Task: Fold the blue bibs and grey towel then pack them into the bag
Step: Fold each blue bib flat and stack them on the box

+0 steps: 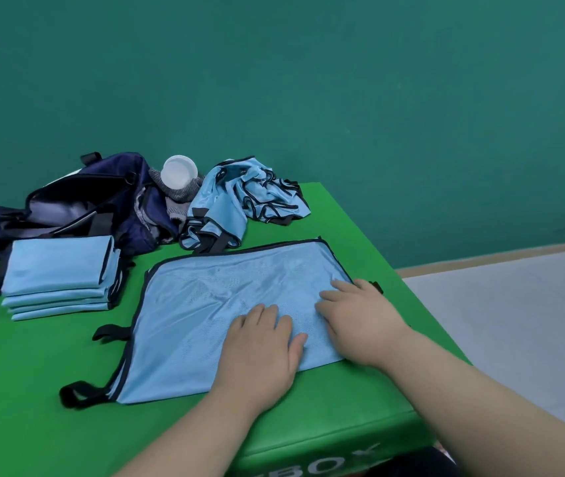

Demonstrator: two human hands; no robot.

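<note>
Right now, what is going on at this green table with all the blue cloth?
A person presses the left hand and right hand flat on a blue bib spread on the green table. To its left lies a stack of folded bibs; behind it, a crumpled heap of bibs not yet folded. The navy bag sits open at the back left.

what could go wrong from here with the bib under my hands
1. The spread bib looks slippery. Under the flat left hand and right hand it may slide or wrinkle during the fold.
2. Its black straps stick out on the left and could end up outside the fold.
3. The white container rests on the grey towel. Pulling the towel out later could send it rolling.
</note>
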